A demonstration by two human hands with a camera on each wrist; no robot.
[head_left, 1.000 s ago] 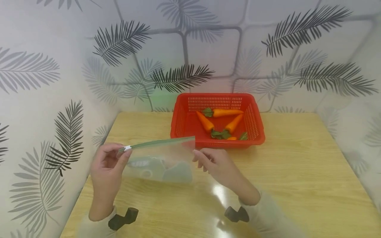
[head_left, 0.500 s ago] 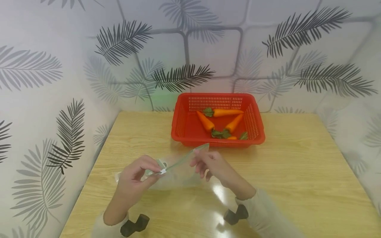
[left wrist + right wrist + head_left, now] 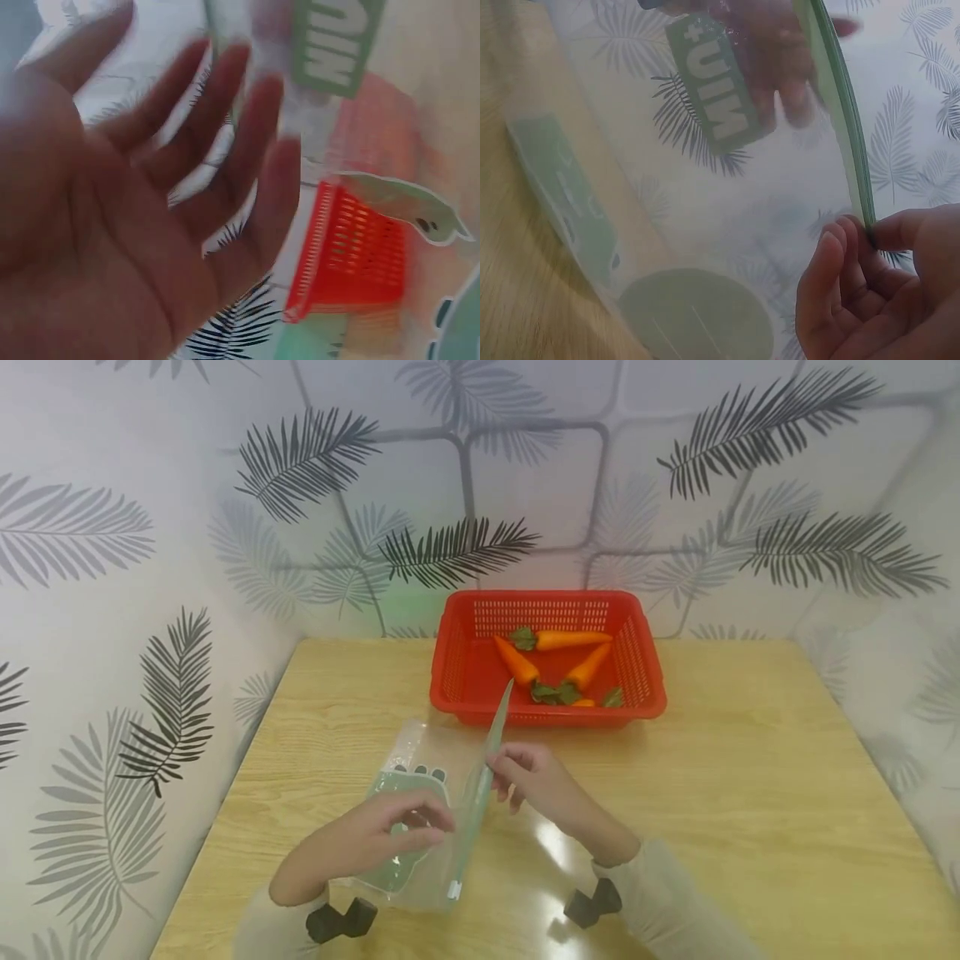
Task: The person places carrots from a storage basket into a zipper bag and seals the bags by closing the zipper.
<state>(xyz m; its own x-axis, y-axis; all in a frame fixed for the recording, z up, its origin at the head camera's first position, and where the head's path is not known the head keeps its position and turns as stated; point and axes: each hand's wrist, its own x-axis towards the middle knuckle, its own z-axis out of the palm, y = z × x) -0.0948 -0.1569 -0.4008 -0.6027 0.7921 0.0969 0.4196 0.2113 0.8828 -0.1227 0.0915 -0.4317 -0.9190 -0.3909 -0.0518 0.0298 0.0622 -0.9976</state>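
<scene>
A clear slider zip bag (image 3: 405, 782) with green printing hangs in front of me, its green zip strip (image 3: 495, 731) slanting upward. At the strip's near end sits the white slider (image 3: 454, 889). My right hand (image 3: 536, 783) pinches the zip strip between thumb and fingers, seen closely in the right wrist view. My left hand (image 3: 386, 833) is over the printed side of the bag in the head view. In the left wrist view its fingers (image 3: 266, 195) are spread and relaxed, with nothing between them. Through the bag's film, the right wrist view shows some fingers blurred.
Behind the bag, a red plastic basket (image 3: 444, 693) holds several carrots (image 3: 576, 640) with green leafy tops. It stands toward the back of the wood-grain table (image 3: 750, 793). Leaf-patterned wall covering (image 3: 525, 485) rises behind and at both sides.
The left hand has released the slider end and moved right and lower. The bag has turned from nearly level to steep, its slider now near me. The right hand keeps hold of the strip.
</scene>
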